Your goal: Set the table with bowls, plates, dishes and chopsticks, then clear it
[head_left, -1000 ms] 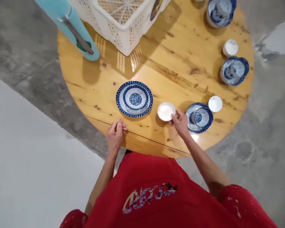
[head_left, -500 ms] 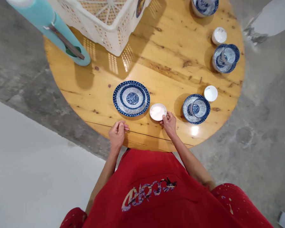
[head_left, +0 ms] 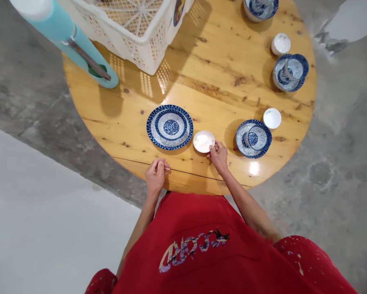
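Note:
My right hand [head_left: 219, 158] grips the near right rim of a small white dish [head_left: 203, 142] between thumb and fingers. The dish rests on the wooden table, just right of a blue-patterned plate [head_left: 151, 138] with a smaller blue-rimmed plate [head_left: 171, 127] stacked on it. Close to the table's front edge is my left hand [head_left: 156, 174], its fingers curled together and nothing visible in them. It sits below the plates and does not touch them. To the right of my right hand stands a blue-patterned bowl [head_left: 242, 141] with a cup [head_left: 255, 137] in it.
A white plastic basket [head_left: 154, 53] and a turquoise bottle-shaped container [head_left: 94, 67] with a dark strap stand at the far left. Along the right edge are small white cups [head_left: 272, 118], [head_left: 281, 44] and more blue-patterned bowls [head_left: 278, 83], [head_left: 256, 16] with cups inside.
My left hand has shifted slightly to the right. My right hand keeps its grip on the small dish, which stays beside the plates. The view has moved a little.

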{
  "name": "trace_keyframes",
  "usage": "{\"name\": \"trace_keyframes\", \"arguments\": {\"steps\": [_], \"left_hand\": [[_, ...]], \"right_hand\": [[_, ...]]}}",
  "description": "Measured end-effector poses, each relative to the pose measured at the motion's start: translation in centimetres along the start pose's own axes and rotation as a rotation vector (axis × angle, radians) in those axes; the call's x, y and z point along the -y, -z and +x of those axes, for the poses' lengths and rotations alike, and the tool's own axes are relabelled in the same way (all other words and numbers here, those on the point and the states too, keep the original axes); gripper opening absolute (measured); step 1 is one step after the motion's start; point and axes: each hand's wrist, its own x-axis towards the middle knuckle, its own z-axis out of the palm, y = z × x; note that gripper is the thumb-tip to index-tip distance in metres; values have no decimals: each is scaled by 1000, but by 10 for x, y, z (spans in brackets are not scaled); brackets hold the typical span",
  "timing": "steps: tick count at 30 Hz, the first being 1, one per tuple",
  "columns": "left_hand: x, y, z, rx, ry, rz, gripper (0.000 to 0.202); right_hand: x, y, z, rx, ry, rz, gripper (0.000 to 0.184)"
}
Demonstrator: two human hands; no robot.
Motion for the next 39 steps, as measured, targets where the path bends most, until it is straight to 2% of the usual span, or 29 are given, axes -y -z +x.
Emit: {"name": "trace_keyframes", "arguments": {"steps": [5,15,22,26,30,35,39], "left_hand": [[-1,3,0,-5,4,20,31],[2,4,-3,11,17,-4,31],[0,13,-5,-2,21,-25,32],[3,22,-5,22,-3,-12,31],[13,28,1,96,-87,50,32],[18,25,12,233,-220,155,34],[7,18,8,290,-302,200,33]], "right_hand": [[2,2,-1,14,19,-83,40],[2,5,-5,16,65,-78,44],[1,8,-16,41,-4,112,52],[-7,17,-43,-15,-43,205,49],[-24,25,-87,-91,-59,207,48],[-46,6,-143,-183,-132,256,54],[-47,-6,-157,-147,-136,315,56]]}}
